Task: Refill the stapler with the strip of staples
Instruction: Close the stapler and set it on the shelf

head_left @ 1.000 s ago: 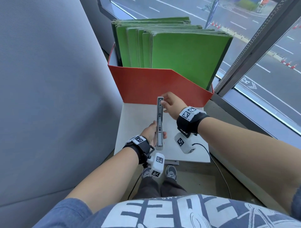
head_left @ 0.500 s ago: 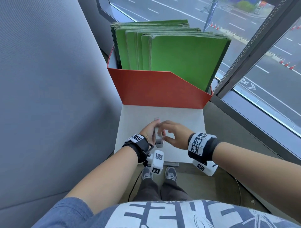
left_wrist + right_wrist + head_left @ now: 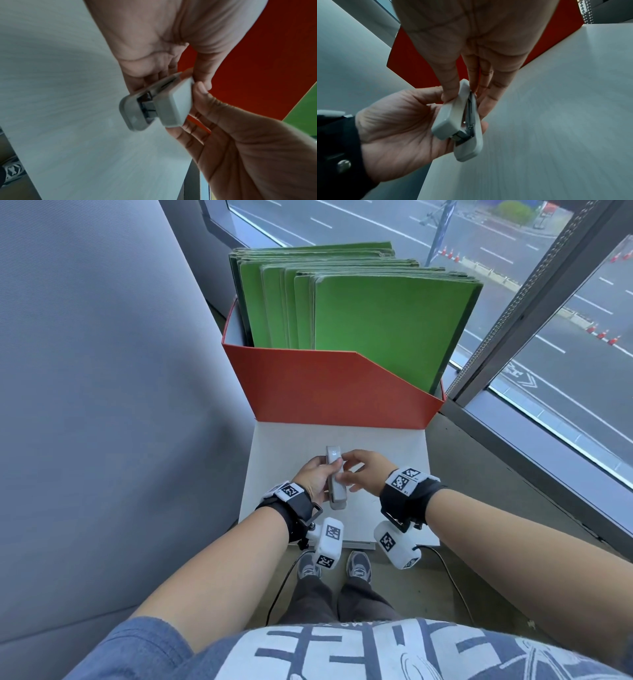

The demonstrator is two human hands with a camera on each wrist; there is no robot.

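A small grey stapler (image 3: 334, 478) sits between both hands above the white table (image 3: 394, 467). It is folded nearly closed, with a narrow gap near its hinge (image 3: 147, 106). My left hand (image 3: 314, 478) cradles it from the left, fingers curled under the base (image 3: 399, 128). From the right, my right hand (image 3: 363, 470) pinches the front end, thumb on the top cover and fingers under it (image 3: 453, 93). No strip of staples shows in any view.
A red file box (image 3: 342, 392) with several green folders (image 3: 376, 330) stands at the table's far edge. A grey partition (image 3: 102, 405) runs along the left, and a window frame (image 3: 513, 337) along the right. My shoes (image 3: 358, 566) are below the table's near edge.
A second ago the stapler's cover was swung out flat with my right hand at its far end. The cover has been folded down, and both hands now hold the closed stapler nearer to me.
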